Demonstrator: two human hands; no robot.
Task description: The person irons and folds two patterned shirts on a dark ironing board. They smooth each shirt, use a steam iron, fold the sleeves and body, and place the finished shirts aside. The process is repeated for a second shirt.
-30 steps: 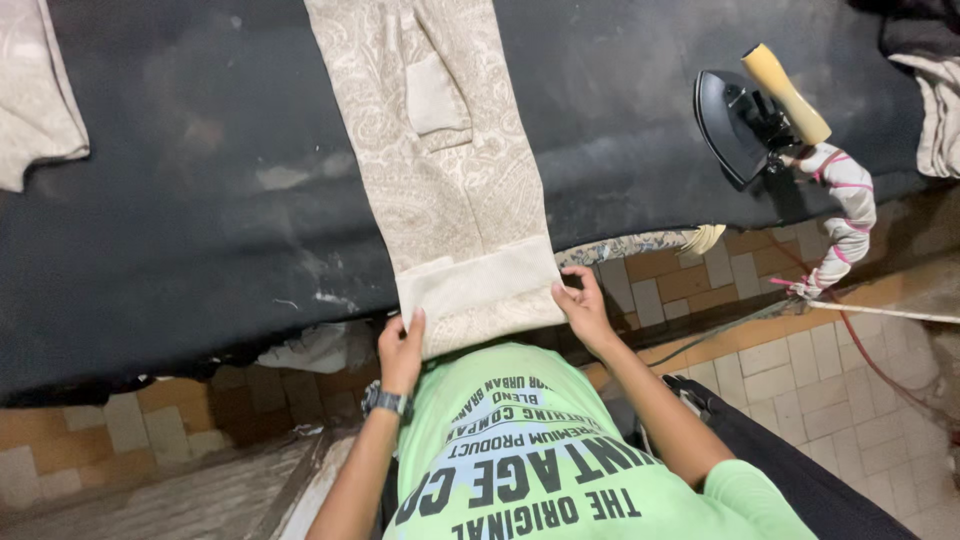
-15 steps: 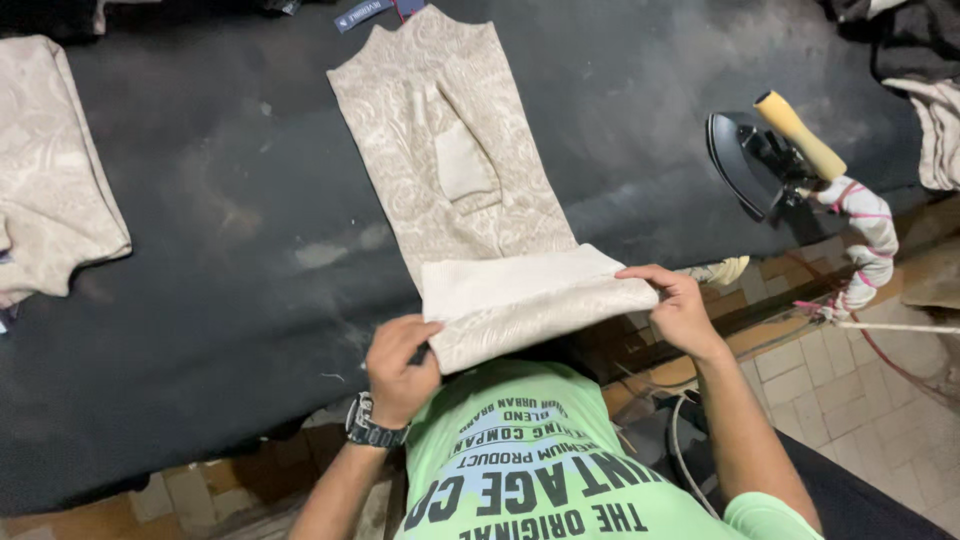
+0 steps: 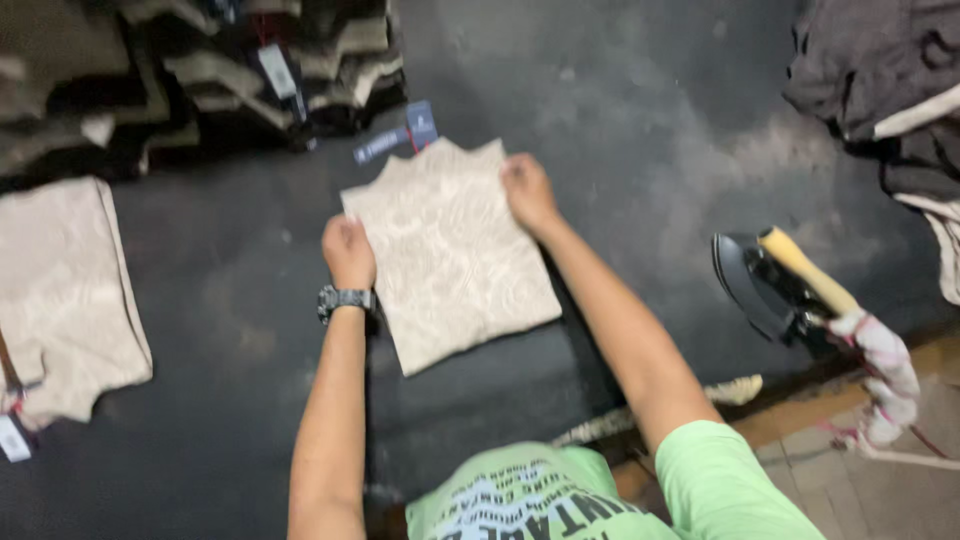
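The folded beige patterned garment (image 3: 450, 265) lies flat on the dark table (image 3: 640, 120). The left hand (image 3: 349, 252) has its grip closed on the garment's left edge; the right hand (image 3: 528, 192) presses down on its upper right corner, fingers curled. Just beyond the grips hang tags (image 3: 395, 138) and stacked clothes (image 3: 200, 70). Well right of the right grip stands an iron (image 3: 775, 285); far left of the left grip lies another beige garment (image 3: 65, 290).

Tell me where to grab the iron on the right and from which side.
Grip the iron by its yellow handle, coming from above and the near side. It stands tilted on its heel, with the dark soleplate facing left; the handle slants clear on the upper right, and the wrapped cord trails below.
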